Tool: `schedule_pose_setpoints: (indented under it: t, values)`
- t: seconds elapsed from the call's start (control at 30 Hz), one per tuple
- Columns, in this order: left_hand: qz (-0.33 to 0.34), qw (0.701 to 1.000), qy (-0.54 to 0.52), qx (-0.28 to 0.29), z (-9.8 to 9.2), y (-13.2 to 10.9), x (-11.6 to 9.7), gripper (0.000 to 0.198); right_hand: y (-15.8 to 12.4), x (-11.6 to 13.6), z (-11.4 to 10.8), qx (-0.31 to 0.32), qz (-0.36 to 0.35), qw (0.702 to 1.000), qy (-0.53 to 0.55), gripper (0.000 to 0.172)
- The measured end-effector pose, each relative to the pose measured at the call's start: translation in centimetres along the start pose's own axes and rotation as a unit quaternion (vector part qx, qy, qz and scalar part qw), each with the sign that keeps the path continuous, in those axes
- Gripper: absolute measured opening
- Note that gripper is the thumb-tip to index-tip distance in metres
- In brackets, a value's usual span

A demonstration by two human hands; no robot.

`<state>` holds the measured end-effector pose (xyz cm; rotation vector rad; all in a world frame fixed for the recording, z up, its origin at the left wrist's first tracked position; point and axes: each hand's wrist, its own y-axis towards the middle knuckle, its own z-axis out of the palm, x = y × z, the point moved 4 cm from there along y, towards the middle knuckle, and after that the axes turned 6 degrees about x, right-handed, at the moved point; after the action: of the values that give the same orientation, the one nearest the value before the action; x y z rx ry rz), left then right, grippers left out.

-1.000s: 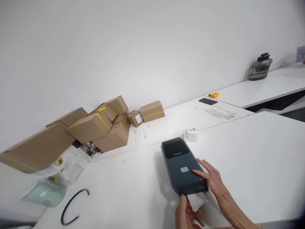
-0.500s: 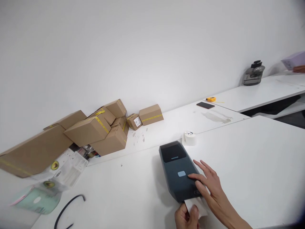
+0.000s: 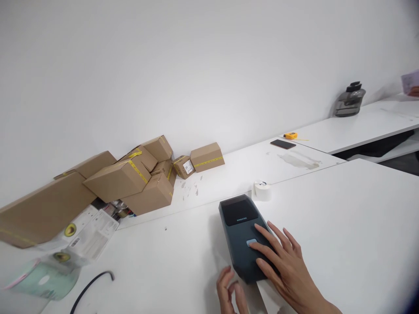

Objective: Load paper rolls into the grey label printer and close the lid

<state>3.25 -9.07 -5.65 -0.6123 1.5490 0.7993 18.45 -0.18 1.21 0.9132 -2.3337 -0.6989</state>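
A dark teal label printer (image 3: 244, 261) with a black glossy panel and a light-blue button (image 3: 251, 241) lies on the white table. My right hand (image 3: 288, 266) rests over its right side with fingers spread, the index fingertip on the button's lower edge. At the printer's near left corner is my left hand (image 3: 231, 294), fingers loosely curved and apart, with nothing in them. White label paper (image 3: 270, 294) sticks out of the printer's near end, partly under my right hand. A white paper roll (image 3: 262, 191) stands just behind the printer.
Cardboard boxes (image 3: 114, 179) are piled along the wall at left. Nearer lie plastic-wrapped packages (image 3: 93, 235), a mint-green pouch (image 3: 46, 279) and a black curved strap (image 3: 87, 290). Farther right are a phone (image 3: 283, 144), tape measure (image 3: 290, 135) and dark bottle (image 3: 350, 100). Another person's hand (image 3: 414, 91) holds something purple.
My left hand has let go of the paper and moved left, its fingers opening. My right hand has shifted further over the printer, with its index finger now on the button.
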Motion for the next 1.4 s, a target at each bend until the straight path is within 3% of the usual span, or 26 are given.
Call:
schedule_pose_setpoints:
  t: [0.1,0.23,0.4,0.53,0.7,0.9,1.03,1.2,1.4]
  values:
    - [0.03,0.999,0.0,0.04,1.4,0.1,-1.7,0.059,0.1,-0.2,0.1,0.019,0.017,1.0,0.015,0.028]
    - [-0.019,0.995,-0.005,0.1,2.5,-0.5,-2.3,0.065,-0.9,-0.6,0.1,0.052,0.049,0.992,0.101,0.038]
    - [-0.029,0.996,-0.003,0.086,1.7,-0.5,-1.9,0.069,-3.1,-1.9,-0.1,0.028,0.149,0.957,0.246,0.052]
    - [0.0,0.996,0.003,0.091,1.5,0.0,-2.8,0.068,-2.3,-2.8,-0.7,0.016,0.192,0.931,0.309,0.053]
    - [0.011,0.993,0.006,0.113,2.0,2.3,-5.1,0.059,2.4,-2.9,-1.9,0.032,0.154,0.925,0.346,0.055]
    - [0.058,0.975,0.092,0.196,4.8,8.6,-6.4,0.043,10.0,-3.5,-2.6,-0.009,0.1,0.933,0.346,0.052]
    - [0.035,0.959,0.133,0.248,7.0,11.6,-5.8,0.056,15.5,-4.7,-2.8,-0.019,0.116,0.925,0.36,0.052]
    - [0.006,0.952,0.117,0.284,7.7,12.1,-4.8,0.066,20.9,-6.1,-1.8,-0.022,0.143,0.921,0.363,0.061]
    - [-0.001,0.953,0.107,0.285,7.5,12.1,-4.2,0.068,23.5,-7.4,0.2,-0.039,0.169,0.921,0.349,0.068]
